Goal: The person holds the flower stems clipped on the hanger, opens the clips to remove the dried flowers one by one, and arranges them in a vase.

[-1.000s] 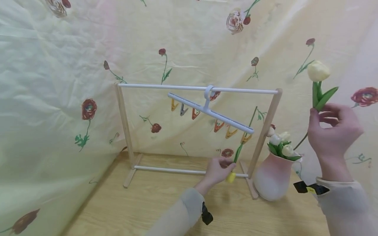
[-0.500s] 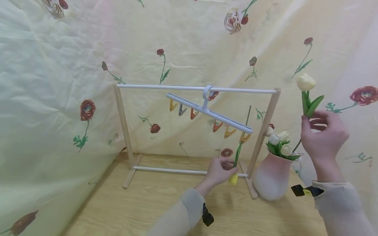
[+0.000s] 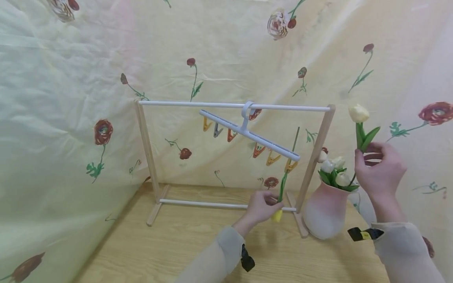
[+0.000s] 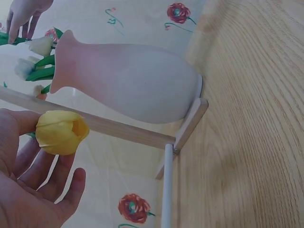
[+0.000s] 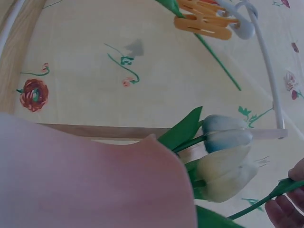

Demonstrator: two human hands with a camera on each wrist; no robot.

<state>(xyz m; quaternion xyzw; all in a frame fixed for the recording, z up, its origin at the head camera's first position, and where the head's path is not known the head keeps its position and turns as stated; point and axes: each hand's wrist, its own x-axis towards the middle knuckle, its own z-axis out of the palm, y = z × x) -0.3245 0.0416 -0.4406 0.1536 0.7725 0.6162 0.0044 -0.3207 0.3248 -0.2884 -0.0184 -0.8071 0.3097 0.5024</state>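
My left hand (image 3: pixel 261 206) pinches a yellow tulip (image 4: pixel 61 133) close below its leaves. The flower hangs head down, and its stem runs up through the orange clip (image 3: pixel 291 166) at the hanger's low right end. To the right, my right hand (image 3: pixel 381 169) pinches a cream-white tulip (image 3: pixel 359 113) by its green stem, head up. Below that hand the stem slants down to the mouth of a pink-and-white vase (image 3: pixel 325 214), overlapping the white tulips (image 3: pixel 342 179) standing in it. The light-blue clip hanger (image 3: pixel 251 136) hangs tilted, right end lower.
A wooden rack (image 3: pixel 322 137) with a white top rod (image 3: pixel 198 104) carries the hanger. More clips, such as a red one (image 3: pixel 258 150) and a grey one (image 3: pixel 217 130), hang along it. Floral cloth (image 3: pixel 219 47) surrounds the wooden tabletop (image 3: pixel 170 251); the vase stands beside the rack's right foot.
My right hand has moved left and down with the white tulip, bringing its stem to the vase mouth. My left hand stays nearly still on the yellow tulip.
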